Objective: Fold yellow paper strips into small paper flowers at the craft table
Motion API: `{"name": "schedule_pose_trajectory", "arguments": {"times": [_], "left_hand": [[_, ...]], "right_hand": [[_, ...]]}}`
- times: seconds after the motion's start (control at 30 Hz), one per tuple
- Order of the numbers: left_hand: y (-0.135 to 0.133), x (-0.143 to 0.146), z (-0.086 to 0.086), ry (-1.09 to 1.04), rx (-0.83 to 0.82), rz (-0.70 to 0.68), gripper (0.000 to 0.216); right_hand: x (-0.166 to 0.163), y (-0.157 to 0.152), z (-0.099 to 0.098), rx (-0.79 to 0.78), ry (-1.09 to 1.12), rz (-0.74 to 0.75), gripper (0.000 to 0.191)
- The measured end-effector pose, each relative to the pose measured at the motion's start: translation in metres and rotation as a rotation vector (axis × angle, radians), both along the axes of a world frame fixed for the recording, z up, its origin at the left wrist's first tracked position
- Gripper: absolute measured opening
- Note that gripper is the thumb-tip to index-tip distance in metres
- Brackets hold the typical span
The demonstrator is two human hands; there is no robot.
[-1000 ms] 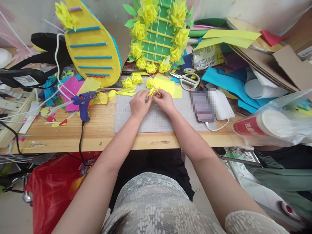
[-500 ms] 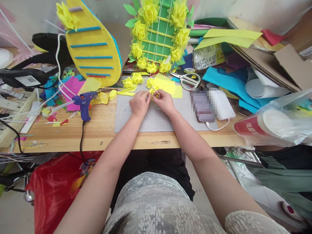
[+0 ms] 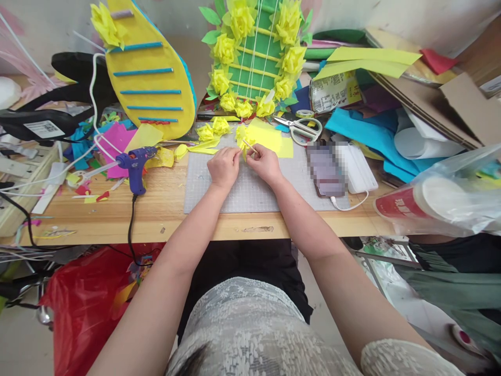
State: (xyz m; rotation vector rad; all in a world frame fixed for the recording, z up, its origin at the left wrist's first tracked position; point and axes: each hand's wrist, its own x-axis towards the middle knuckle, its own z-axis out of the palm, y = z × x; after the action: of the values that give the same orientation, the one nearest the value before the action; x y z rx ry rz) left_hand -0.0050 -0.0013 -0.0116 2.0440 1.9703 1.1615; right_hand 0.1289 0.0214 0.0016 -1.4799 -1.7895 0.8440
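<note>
My right hand [image 3: 264,161] is closed on a thin wooden stick [image 3: 249,145], whose end points up and to the left. A small piece of yellow crepe paper [image 3: 245,149] lies between both hands at the fingertips. My left hand [image 3: 224,166] pinches the left side of that paper, its fingers closed. Both hands are above the grey cutting mat [image 3: 203,193]. Just beyond them are yellow paper sheets [image 3: 274,140] and finished yellow paper flowers [image 3: 220,126]. Part of the held paper is hidden behind the fingers.
A blue glue gun [image 3: 136,169] stands on the left. Scissors [image 3: 301,129], a phone [image 3: 325,169] and a white power bank [image 3: 356,167] lie on the right. Behind stand a yellow board [image 3: 151,83] and a green board [image 3: 250,68] with flowers. A bagged cup [image 3: 407,201] sits far right.
My fingertips have shifted slightly around the yellow paper, which shows a little more above them now. The stick stays in my right hand.
</note>
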Motion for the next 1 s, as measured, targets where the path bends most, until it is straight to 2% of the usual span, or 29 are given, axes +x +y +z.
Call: {"name": "schedule_pose_trajectory", "arguments": {"times": [0.13,0.47,0.8,1.0], "left_hand": [[0.0006,0.0008,0.0005,-0.066,-0.031,-0.004,0.014],[-0.0012,-0.0041,-0.004,-0.425,-0.078,-0.121,0.022],[-0.0004,-0.0037,-0.0051,-0.39,-0.054,-0.11,0.018],[0.0041,-0.0059,-0.0084,-0.533,-0.113,-0.105,0.02]], "right_hand": [[0.0,0.0001,-0.0009,0.008,-0.002,-0.01,0.006],[0.0027,0.0015,-0.0007,0.001,0.038,-0.036,0.005],[0.0022,0.0021,-0.001,-0.008,0.059,-0.021,0.005],[0.0008,0.0009,0.001,-0.024,0.07,-0.026,0.005]]}}
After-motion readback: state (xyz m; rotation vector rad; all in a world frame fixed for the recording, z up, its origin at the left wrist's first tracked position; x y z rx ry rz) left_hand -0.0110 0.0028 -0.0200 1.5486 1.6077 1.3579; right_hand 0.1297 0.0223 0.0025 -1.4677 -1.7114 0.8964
